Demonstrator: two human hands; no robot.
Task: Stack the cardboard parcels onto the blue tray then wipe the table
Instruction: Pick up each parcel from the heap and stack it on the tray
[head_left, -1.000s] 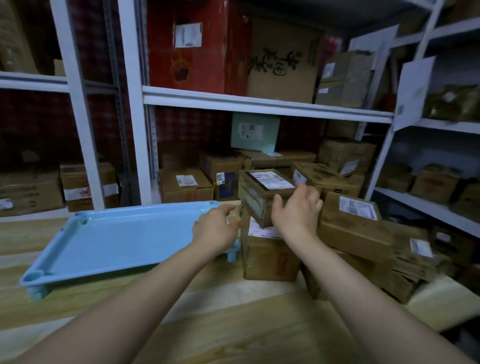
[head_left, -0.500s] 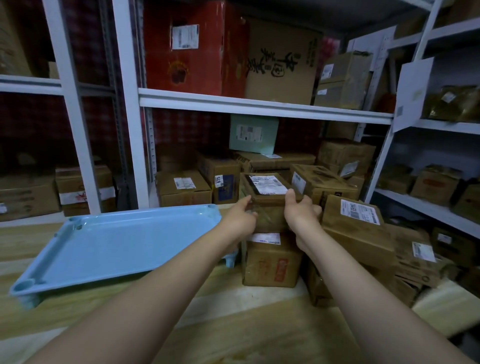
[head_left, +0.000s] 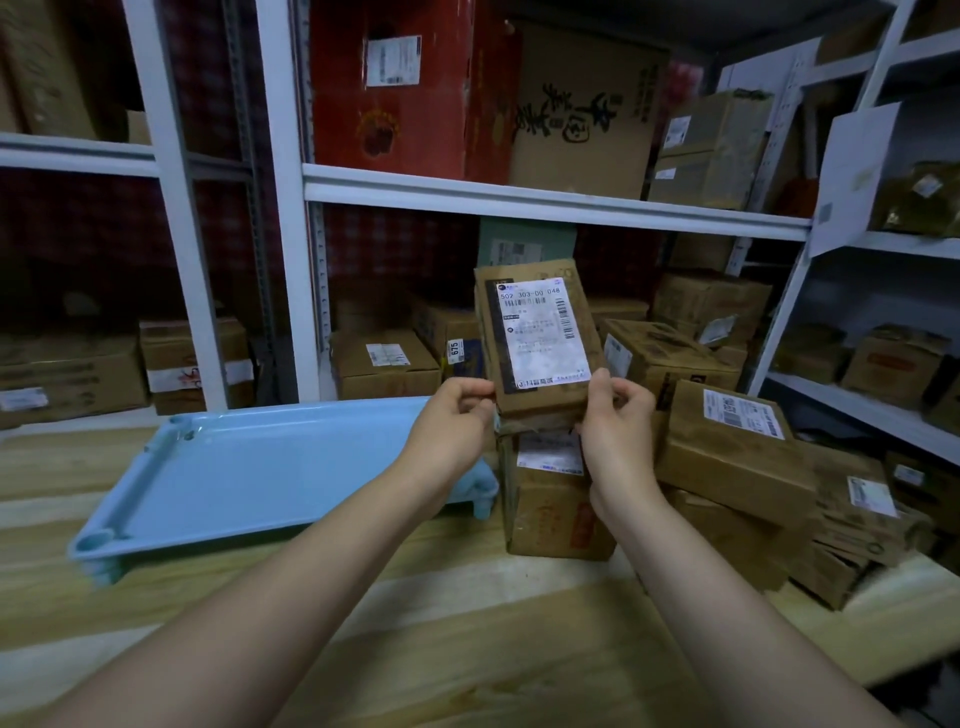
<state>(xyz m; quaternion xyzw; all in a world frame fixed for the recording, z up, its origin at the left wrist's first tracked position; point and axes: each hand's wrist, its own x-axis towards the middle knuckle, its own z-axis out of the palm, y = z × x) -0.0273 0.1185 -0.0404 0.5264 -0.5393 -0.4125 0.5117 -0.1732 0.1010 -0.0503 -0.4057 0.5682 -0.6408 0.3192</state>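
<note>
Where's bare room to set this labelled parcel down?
The light blue plastic tray is bare inside its rim. The pale wooden table is bare between tray and near edge. Crowded: brown cardboard parcels piled right of the tray.

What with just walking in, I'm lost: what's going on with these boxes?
A person grips a labelled cardboard parcel with left hand and right hand, tilted up above another box on the table. The blue tray beside them holds nothing yet; more parcels are piled to the right.
</note>
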